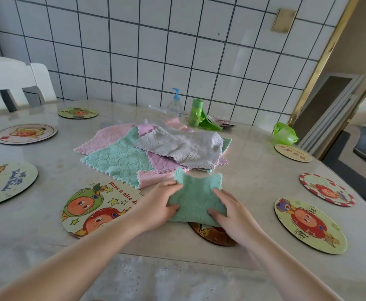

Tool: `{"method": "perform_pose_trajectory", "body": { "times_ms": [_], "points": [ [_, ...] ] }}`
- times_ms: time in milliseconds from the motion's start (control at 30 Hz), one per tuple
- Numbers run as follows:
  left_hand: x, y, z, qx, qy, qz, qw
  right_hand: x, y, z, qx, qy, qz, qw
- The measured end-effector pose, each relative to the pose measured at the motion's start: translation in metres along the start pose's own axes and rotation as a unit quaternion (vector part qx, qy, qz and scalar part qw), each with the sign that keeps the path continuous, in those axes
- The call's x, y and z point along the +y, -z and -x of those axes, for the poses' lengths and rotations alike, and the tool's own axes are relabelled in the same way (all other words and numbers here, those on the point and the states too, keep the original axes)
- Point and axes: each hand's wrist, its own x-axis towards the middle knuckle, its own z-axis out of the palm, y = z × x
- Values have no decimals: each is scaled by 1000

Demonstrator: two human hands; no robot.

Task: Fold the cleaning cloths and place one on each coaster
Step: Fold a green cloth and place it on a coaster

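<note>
A folded green cloth (196, 199) is held between both hands just above a dark round coaster (212, 234) near the table's front edge. My left hand (159, 203) grips its left side, thumb under and fingers over the top corner. My right hand (232, 216) grips its right side, thumb on top. Behind lies a loose pile of cloths (153, 152) in pink, green, lilac and grey. Round cartoon coasters ring the table: a large one (95, 208) to the left of my hands and one (308, 225) to the right.
More coasters lie at the left (6, 183) (25, 133), back left (77, 112) and right (326, 189) (292, 153). A pump bottle (174, 106), a green bag roll (196, 112) and a green bag (285, 133) stand by the tiled wall. A white chair (14, 83) is at the back left.
</note>
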Motion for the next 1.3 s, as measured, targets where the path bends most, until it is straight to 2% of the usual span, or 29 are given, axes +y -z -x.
{"method": "perform_pose_trajectory", "body": {
  "times_ms": [67,133,200,267,333,367,467,567,700,833,900,1033,1133,1200,1300],
  "points": [
    [2,1,0,22,7,80,997,-4,-1,2,26,-6,-47,999],
    [2,3,0,35,36,212,976,-9,-3,2,50,-21,-113,992],
    [3,6,-1,45,80,377,922,-19,-3,2,70,-42,-209,975],
    [2,12,-5,47,124,514,848,-30,-3,0,88,-55,-291,951],
    [-1,21,-10,51,143,567,810,-43,1,-7,103,-68,-365,923],
    [-2,28,-13,55,142,569,808,-51,3,-13,105,-81,-412,902],
    [-15,51,-29,79,125,534,833,-71,8,-45,77,-135,-547,823],
    [-41,79,-59,105,109,501,852,-89,8,-93,18,-136,-658,740],
    [-91,119,-113,128,111,480,861,-108,-6,-178,-57,-174,-683,707],
    [-147,158,-148,148,172,466,855,-137,-40,-258,-103,-195,-691,688],
    [-172,176,-154,155,217,455,850,-159,-62,-288,-101,-201,-683,695],
    [-221,219,-161,152,298,428,840,-206,-98,-327,-115,-222,-628,737],
    [-258,255,-168,149,338,433,822,-235,-127,-353,-112,-213,-512,824],
    [-281,278,-175,144,354,414,826,-258,-143,-374,-108,-178,-432,877],
    [-317,313,-190,134,368,386,835,-291,-164,-410,-125,-129,-361,915]
  ]
}}
